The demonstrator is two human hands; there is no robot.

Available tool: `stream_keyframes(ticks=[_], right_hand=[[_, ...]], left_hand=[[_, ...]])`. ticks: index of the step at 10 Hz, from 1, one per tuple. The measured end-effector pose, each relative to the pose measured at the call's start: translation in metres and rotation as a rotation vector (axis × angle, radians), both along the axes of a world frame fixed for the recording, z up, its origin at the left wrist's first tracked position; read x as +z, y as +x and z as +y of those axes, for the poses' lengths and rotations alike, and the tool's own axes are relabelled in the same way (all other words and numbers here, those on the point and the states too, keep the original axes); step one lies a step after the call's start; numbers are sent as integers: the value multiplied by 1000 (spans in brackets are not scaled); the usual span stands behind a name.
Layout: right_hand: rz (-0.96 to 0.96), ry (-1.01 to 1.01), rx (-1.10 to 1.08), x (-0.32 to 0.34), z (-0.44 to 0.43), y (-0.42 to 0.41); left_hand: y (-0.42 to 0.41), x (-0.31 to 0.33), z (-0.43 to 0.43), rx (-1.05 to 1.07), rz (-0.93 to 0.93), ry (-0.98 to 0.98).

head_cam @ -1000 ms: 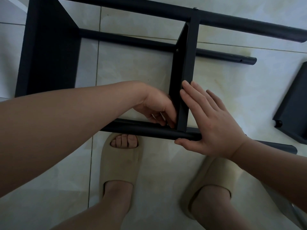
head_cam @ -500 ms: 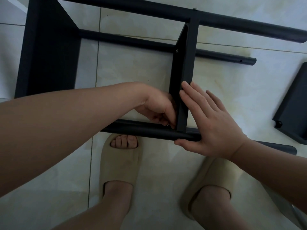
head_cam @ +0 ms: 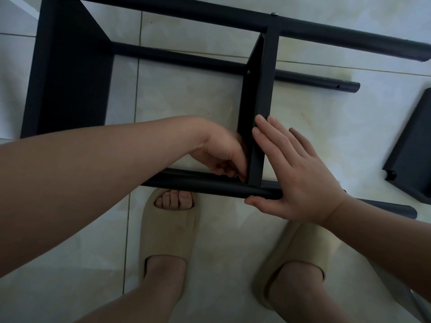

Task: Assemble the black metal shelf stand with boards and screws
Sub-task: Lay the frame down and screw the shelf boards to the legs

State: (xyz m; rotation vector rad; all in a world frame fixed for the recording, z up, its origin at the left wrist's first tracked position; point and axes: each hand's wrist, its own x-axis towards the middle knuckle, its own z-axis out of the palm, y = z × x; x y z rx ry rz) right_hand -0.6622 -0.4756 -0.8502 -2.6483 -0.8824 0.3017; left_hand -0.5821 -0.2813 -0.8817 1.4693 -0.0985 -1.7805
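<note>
The tiled floor (head_cam: 186,101) carries the stand (head_cam: 210,12), which lies on its side and stretches away from both hands. A wide board (head_cam: 70,78) closes its end far beyond the left hand. A spare board (head_cam: 410,145) lies apart, out past the right hand, not yet fitted. Between the hands stands the narrow board (head_cam: 258,101), its near end meeting the tube (head_cam: 198,183) that runs under both wrists.

The right hand (head_cam: 300,178) is flat, with straight fingers pressed on the board's face and the thumb along the tube, probably to keep the holes lined up. The left hand (head_cam: 224,155) curls into the inner corner, its fingertips pinching what looks like a small screw (head_cam: 236,176), seemingly starting it by hand. Another screw (head_cam: 249,72) already sits at the board's far end.
</note>
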Motion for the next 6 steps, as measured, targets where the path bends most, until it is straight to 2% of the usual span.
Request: stream_keyframes(ticks=[3,6], right_hand=[[-1,0,-2,0,0,0],[5,0,1,0,0,0]], left_hand=[[-1,-1,2,58,41,-27],[3,-3,4,-17,9,26]])
